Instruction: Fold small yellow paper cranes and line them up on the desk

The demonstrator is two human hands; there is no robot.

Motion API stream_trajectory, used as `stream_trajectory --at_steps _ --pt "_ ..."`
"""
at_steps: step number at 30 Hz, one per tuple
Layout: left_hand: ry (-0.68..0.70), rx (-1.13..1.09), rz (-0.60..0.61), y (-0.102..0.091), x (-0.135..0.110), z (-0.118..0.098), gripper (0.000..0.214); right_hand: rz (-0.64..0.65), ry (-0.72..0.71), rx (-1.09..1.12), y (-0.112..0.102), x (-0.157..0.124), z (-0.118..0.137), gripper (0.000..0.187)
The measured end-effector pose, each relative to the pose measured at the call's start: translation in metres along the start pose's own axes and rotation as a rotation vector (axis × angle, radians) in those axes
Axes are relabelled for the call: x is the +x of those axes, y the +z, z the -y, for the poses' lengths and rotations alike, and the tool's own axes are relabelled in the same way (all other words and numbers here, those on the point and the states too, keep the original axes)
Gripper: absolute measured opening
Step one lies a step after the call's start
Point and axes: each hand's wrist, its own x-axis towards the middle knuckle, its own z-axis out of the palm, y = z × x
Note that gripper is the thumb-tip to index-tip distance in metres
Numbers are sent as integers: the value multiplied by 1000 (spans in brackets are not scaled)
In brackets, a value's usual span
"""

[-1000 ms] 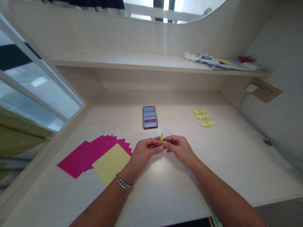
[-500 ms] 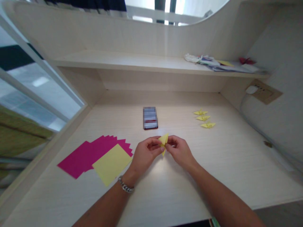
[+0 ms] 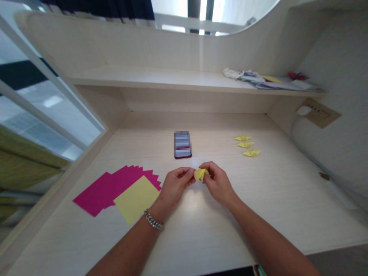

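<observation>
1. Folded yellow paper [image 3: 200, 175] has turned from upright to crosswise.
2. Left hand [image 3: 176, 186] and right hand [image 3: 220, 184] pinch its opposite sides, holding it between them, nearer than the phone [image 3: 182, 145].
3. Three yellow paper birds [image 3: 245, 145] lie farther right.

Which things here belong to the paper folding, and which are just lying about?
Likely belonging:
folded yellow paper, held in left hand and right hand
yellow sheet
magenta sheets
three folded yellow figures

Apparently just lying about:
phone
papers on the shelf
</observation>
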Motion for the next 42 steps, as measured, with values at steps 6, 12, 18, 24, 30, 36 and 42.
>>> stream_trajectory --at_steps 6,12,18,24,30,36,42 --pt "-4 -65 8 -1 6 -8 19 42 182 186 -1 20 -3 25" --pt "4 -91 10 -6 14 -2 21 58 325 263 3 28 -4 18" --pt "-22 -81 3 -8 10 7 22 40 343 314 8 21 -8 15" --pt "1 -52 -4 -8 6 6 20 36 384 382 8 16 -6 13" --pt "52 49 -43 -4 4 4 18 -4 346 428 8 14 -8 19" --pt "76 22 -57 -4 4 5 18 -13 269 288 8 12 -5 17" --pt "50 8 -60 -6 6 12 20 -21 179 145 7 10 -3 17"
